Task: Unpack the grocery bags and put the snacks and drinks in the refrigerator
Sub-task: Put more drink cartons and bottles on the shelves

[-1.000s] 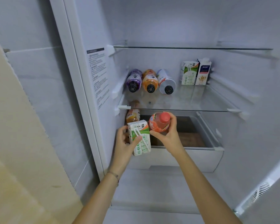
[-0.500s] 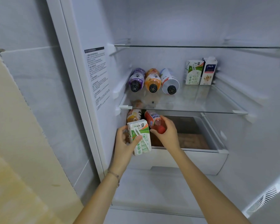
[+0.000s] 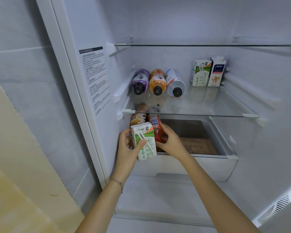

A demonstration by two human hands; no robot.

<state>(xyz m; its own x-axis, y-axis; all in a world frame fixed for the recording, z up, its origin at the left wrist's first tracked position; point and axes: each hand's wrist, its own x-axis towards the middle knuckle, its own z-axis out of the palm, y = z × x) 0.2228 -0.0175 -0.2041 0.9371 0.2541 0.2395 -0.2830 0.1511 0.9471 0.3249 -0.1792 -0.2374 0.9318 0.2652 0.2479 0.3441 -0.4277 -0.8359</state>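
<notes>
My right hand (image 3: 170, 142) was inside the drawer (image 3: 208, 155), at its left side, with the fingers curled round the near end of the red bottle (image 3: 155, 130). The bottle lay on its side, its long axis running from the drawer's front edge toward the back, label end away from me. It sat just to the right of the orange bottle (image 3: 138, 119), which lay the same way against the left wall.

So the bottle pointed straight ahead from my fingers. I judged that letting go depended on its being bedded down parallel to its neighbour. I could not tell whether the two touched, or whether the red one rested on the drawer floor.

My left hand (image 3: 129, 148) was nearer me, at the drawer's front left corner, thumb across the face and fingers behind, clamped on the upright milk carton (image 3: 144, 142). The carton hid the near halves of both bottles and the red cap.

I guessed it belonged on the glass shelf (image 3: 208, 101) above, beside the two cartons (image 3: 201, 73) at the back right corner, well up and across from that hand
</notes>
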